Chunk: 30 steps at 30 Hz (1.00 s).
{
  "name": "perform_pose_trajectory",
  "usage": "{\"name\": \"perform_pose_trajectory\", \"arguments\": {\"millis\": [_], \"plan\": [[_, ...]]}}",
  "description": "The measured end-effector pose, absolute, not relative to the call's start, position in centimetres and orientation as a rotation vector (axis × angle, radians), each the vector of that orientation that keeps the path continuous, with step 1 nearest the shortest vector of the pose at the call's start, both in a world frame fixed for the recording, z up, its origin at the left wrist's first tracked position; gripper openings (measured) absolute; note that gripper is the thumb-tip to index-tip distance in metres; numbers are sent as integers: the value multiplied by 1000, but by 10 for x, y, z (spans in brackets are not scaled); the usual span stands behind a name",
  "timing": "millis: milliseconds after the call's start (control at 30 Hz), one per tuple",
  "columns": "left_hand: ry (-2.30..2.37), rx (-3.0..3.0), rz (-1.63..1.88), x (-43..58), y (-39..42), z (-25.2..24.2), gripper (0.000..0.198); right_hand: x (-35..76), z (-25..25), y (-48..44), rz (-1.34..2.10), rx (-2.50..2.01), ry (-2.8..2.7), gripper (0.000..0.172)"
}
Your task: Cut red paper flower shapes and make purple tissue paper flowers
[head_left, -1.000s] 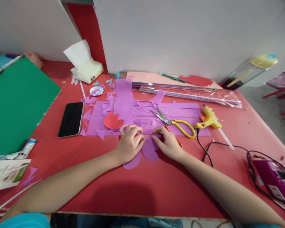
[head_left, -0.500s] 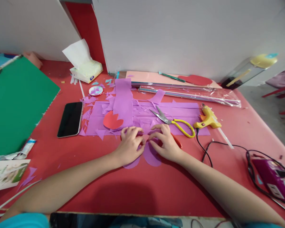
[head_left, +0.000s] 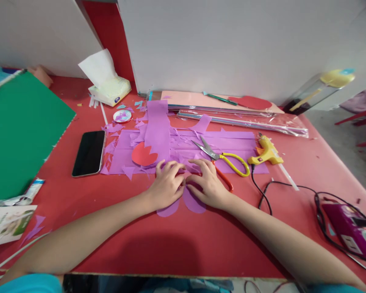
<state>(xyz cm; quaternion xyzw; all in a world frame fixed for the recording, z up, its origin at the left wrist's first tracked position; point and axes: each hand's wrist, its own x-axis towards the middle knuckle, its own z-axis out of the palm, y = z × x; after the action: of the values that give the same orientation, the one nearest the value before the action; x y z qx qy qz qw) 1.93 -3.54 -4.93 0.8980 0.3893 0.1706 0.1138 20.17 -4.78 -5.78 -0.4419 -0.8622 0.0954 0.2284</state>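
Observation:
Side by side near the table's front, my left hand (head_left: 167, 185) and my right hand (head_left: 209, 185) meet with bent fingers at a purple paper cutout (head_left: 195, 202). Its rounded lobes show below my palms, while the fingers cover its upper part. Both hands seem to pinch it near the middle, though the exact grip is partly hidden. Scissors (head_left: 214, 154) with one yellow and one red handle lie partly open, just beyond my right hand. A red tulip-shaped paper piece (head_left: 142, 154) rests on purple paper (head_left: 157, 132) beyond my left hand.
A yellow glue gun (head_left: 266, 152) lies to the right, its black cord running toward a purple power strip (head_left: 343, 226). On the left are a phone (head_left: 89, 154), a tissue pack (head_left: 111, 90) and a green board (head_left: 24, 134). Plastic-wrapped paper (head_left: 247, 122) lies at the back.
My right hand has shifted slightly left, closer to my left hand, and more of the scissors' red handle shows. The cutout stays nearly in place.

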Motion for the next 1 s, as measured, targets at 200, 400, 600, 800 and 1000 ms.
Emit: {"name": "perform_pose_trajectory", "arguments": {"millis": [200, 400, 600, 800, 1000], "plan": [[1088, 2640, 514, 19, -32, -50, 16, 201, -57, -46, 289, -1239, -2372, 13], [1078, 2635, 506, 18, -31, -50, 12, 201, -58, -46, 304, -1242, -2371, 13], [1130, 2569, 541, 19, -33, -52, 9, 202, -59, -46, 305, -1223, -2351, 12], [1173, 2530, 539, 20, -35, -54, 11, 201, -59, -46, 306, -1229, -2349, 11], [1189, 2509, 558, 21, -35, -56, 12, 201, -58, -46, 323, -1245, -2348, 10]]}}
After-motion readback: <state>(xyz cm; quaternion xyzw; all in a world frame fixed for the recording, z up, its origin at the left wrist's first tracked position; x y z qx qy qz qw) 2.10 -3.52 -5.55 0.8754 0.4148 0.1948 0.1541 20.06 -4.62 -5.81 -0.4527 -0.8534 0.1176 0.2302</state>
